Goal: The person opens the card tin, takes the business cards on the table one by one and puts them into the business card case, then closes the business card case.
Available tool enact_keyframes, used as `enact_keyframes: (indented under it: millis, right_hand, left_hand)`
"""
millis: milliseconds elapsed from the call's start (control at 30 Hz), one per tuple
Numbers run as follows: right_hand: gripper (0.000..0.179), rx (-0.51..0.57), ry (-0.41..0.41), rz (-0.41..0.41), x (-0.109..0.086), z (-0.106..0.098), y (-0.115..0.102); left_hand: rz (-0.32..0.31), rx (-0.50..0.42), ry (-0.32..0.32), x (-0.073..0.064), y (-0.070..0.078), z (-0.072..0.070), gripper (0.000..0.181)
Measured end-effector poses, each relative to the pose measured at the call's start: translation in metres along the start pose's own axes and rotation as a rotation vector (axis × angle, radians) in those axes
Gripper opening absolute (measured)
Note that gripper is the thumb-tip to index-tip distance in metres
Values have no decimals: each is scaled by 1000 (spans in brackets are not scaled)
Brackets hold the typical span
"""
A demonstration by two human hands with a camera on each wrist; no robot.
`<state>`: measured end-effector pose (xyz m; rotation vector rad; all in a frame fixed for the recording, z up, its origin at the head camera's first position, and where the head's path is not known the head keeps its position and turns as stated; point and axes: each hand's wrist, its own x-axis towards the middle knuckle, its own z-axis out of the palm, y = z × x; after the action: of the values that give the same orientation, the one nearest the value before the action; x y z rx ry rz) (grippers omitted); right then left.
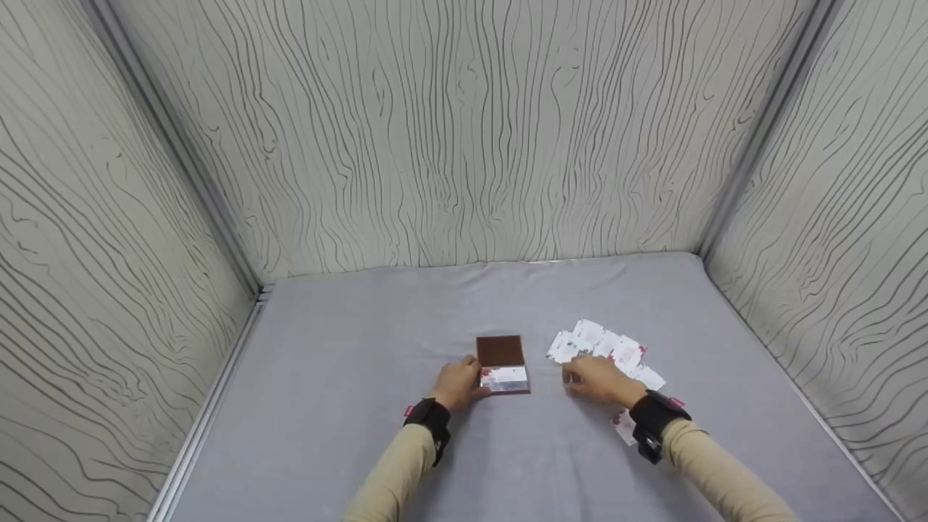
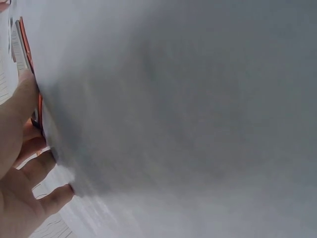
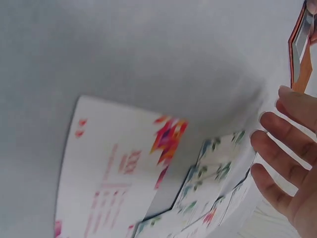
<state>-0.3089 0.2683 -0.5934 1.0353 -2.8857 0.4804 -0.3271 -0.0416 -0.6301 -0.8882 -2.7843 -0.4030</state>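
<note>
A brown card holder [image 1: 499, 351] lies unfolded on the cloth, with a white and red card [image 1: 504, 374] in its near half. My left hand [image 1: 456, 385] grips the left edge of that half, thumb at the near corner; in the left wrist view its thumb presses the holder's side. To the right, my right hand [image 1: 600, 379] hovers by several spread business cards [image 1: 589, 335], fingers slightly bent and apart. Nothing shows between them in the right wrist view. One more card [image 3: 114, 168], white with red and orange print, lies nearer my body, partly under the right wrist in the head view.
A grey cloth [image 1: 348, 348] with slight wrinkles covers the table. Pale panels with dark wavy lines [image 1: 464, 130] stand behind it and on both sides. A metal rail [image 1: 210, 391] runs along the left edge.
</note>
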Motion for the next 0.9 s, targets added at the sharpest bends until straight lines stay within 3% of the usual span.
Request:
enact_keyframes:
  millis: [500, 900]
  right_hand:
    - [15, 20, -148, 38, -36, -33, 17]
    - [33, 200, -362, 186, -59, -36, 22]
  left_hand:
    - [-15, -29, -28, 0, -1, 0, 37]
    - [-36, -33, -50, 1, -1, 2, 36]
